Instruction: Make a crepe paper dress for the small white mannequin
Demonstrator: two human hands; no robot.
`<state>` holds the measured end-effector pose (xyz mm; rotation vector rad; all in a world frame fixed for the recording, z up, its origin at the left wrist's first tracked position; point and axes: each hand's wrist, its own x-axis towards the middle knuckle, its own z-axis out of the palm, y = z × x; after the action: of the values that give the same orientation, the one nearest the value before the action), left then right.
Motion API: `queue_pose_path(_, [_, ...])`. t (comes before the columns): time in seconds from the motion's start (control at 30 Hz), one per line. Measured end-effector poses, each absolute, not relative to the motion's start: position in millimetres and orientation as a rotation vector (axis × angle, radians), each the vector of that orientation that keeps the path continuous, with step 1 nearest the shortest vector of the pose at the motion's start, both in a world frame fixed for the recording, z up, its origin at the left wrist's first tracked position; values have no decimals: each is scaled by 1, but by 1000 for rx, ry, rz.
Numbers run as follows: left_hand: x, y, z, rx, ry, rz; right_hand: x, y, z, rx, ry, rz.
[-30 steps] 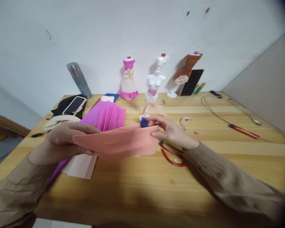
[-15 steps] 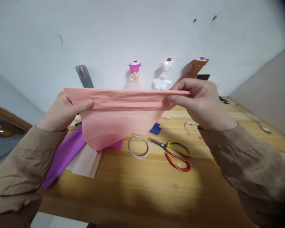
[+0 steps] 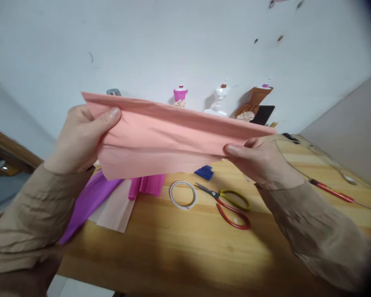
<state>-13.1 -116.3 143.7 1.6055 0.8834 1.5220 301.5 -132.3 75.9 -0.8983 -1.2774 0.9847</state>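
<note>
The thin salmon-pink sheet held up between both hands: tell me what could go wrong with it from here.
Tearing: the thin salmon-pink sheet, visibly wrinkled, spans from the bare left hand to the bare right hand, so a hard pull might rip it.

Snagging: dark-bladed metal scissors with one red and one yellow handle lie on the light wooden table; lowering the sheet there might catch it on their tip.

12 o'clock: pale wall [image 3: 173,41], dark spots [image 3: 256,41] toward 1 | 3 o'clock: pale side panel [image 3: 352,128] | 6 o'clock: light wooden tabletop [image 3: 185,243], soft shadows | 9 o'clock: brown wooden edge [image 3: 14,145]
</note>
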Motion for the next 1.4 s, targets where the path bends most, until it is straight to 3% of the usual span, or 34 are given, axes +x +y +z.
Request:
queue_pose_path(0.23, [-9,-107,136,1515,860,1425,306,-123,74,-834,-1149,1044])
queue_pose_path(0.6, [-16,-102,103,1585,971,1054,314,-120,52,-928,-1149,634])
queue_pose_path(0.73, [-17,-104,97,1783,1261,1271,321,-131,65,-980,-1274,669])
queue_pose_path(0.83, [-14,-105,96,1617,1105,1432,326,-137,75,-925,-1314,814])
queue_pose_path(1.03, [-17,-104,96,1651,796,1380,338,-138,79,-892,-1249,825])
queue_pose_path(1.4, [-21,-99,86,1397,854,1233,352,-136,70,-987,-1444,720])
